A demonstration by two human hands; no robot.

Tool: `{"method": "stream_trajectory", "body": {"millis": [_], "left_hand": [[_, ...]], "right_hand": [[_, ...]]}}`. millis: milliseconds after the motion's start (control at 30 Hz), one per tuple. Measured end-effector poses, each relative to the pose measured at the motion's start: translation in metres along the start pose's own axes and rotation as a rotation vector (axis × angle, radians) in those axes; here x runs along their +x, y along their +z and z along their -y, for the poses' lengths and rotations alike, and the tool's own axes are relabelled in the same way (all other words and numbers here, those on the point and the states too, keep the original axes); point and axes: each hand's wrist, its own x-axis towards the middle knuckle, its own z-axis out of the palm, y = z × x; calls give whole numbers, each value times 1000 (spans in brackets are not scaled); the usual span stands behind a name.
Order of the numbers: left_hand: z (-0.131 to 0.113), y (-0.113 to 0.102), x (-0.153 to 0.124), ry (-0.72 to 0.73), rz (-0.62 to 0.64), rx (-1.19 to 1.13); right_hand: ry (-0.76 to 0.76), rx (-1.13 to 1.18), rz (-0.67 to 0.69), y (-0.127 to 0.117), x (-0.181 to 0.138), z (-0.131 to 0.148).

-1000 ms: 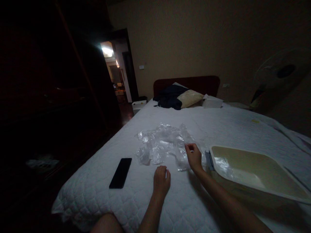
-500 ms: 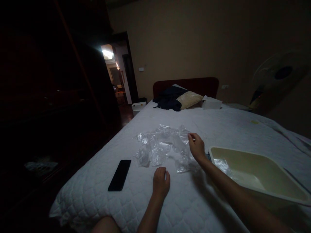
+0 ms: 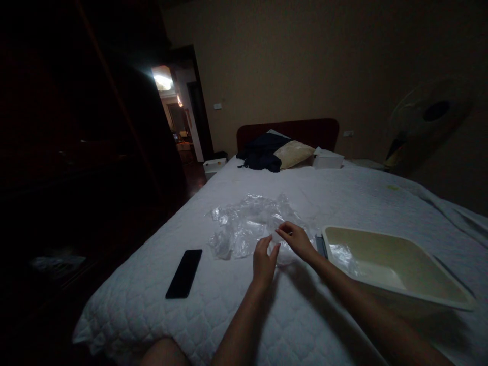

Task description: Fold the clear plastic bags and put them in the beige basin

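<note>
Both hands meet at the near edge of a heap of clear plastic bags (image 3: 246, 226). The right hand (image 3: 296, 240) reaches in from the right, thumb and forefinger pinched together on a fold of the film. The left hand (image 3: 265, 258) rises just beside it, its fingers (image 3: 263, 243) curled and close to the thumb with a narrow gap. The dim light does not show whether it grips the film or only touches it.

The clear plastic bags lie crumpled and partly spread near the middle of the bed (image 3: 213, 310), which is covered by a white quilted spread. Just to their right, near the right wrist, stands a cream basin (image 3: 385, 237), shallow and rectangular. A scrap of clear film (image 3: 342, 252) lies inside its near left corner. A dark phone (image 3: 183, 273) lies flat on the quilt to the left of the hands, apart from the bags.

At the far end of the bed, against a dark red headboard (image 3: 305, 129), rest a dark garment (image 3: 261, 153), a pale pillow (image 3: 293, 153) and a white box (image 3: 328, 159). A standing fan (image 3: 429, 116) is at the far right, and a lit doorway (image 3: 168, 96) is at the far left.
</note>
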Motion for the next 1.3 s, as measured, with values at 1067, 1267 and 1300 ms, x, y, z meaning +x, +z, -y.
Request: {"method": "stream_trajectory", "body": {"millis": [1067, 1267, 1300], "left_hand": [[1, -53, -54, -654, 195, -803], [11, -80, -74, -623, 188, -573], [14, -84, -75, -607, 179, -509]], "right_hand": [[196, 157, -20, -6, -64, 36], [344, 313, -39, -3, -82, 16], [350, 332, -56, 0, -86, 7]]}}
